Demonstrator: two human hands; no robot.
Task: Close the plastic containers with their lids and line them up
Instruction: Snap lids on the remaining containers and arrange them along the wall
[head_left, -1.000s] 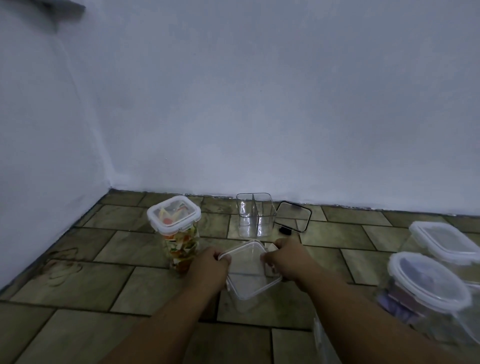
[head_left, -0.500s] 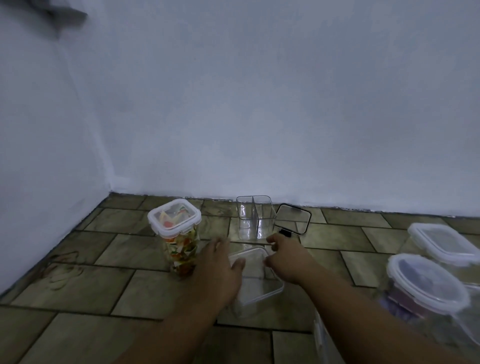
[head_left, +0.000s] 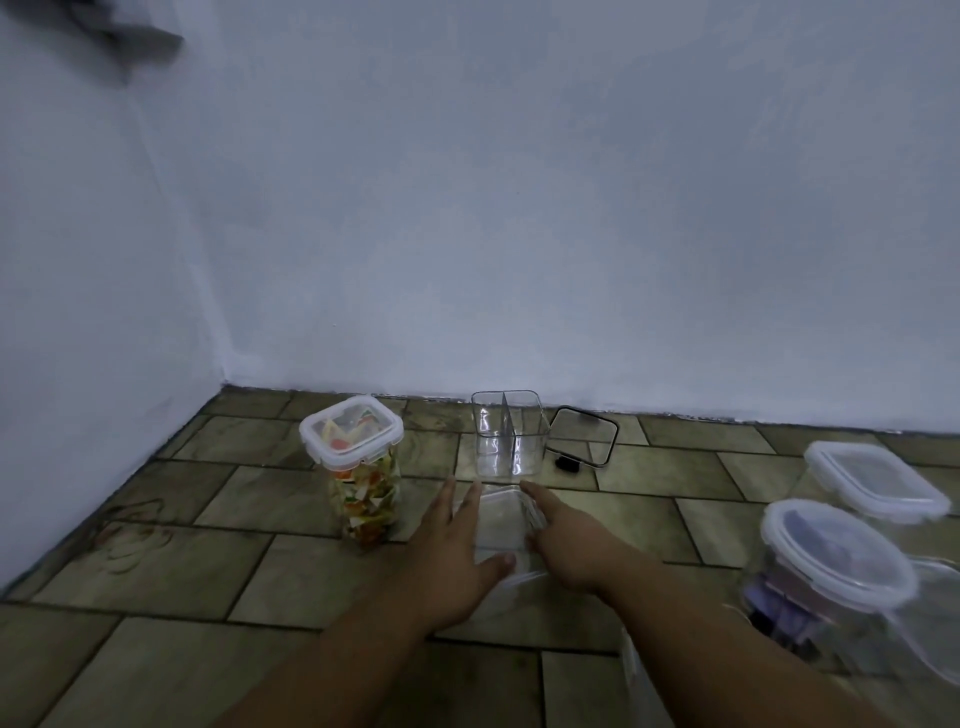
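Observation:
A clear square container with its lid (head_left: 501, 525) stands on the tiled floor between my hands. My left hand (head_left: 452, 561) lies flat against its left side with the thumb across the front. My right hand (head_left: 569, 543) presses on its right side, fingers stretched out. Behind it stands an open clear container with a divider (head_left: 509, 434), and its black-rimmed lid (head_left: 584, 436) leans beside it. To the left a tall closed container of colourful pieces (head_left: 361, 475) stands upright.
Two closed containers sit at the right: a round-lidded one (head_left: 836, 556) with purple contents and a rectangular-lidded one (head_left: 875, 480) behind it. White walls meet in a corner at the back left. Another clear plastic edge (head_left: 935, 623) shows at the far right.
My hands have gone from pinching the lid's edges to lying flat along the container's sides, fingers stretched forward. The container has shifted slightly away from me.

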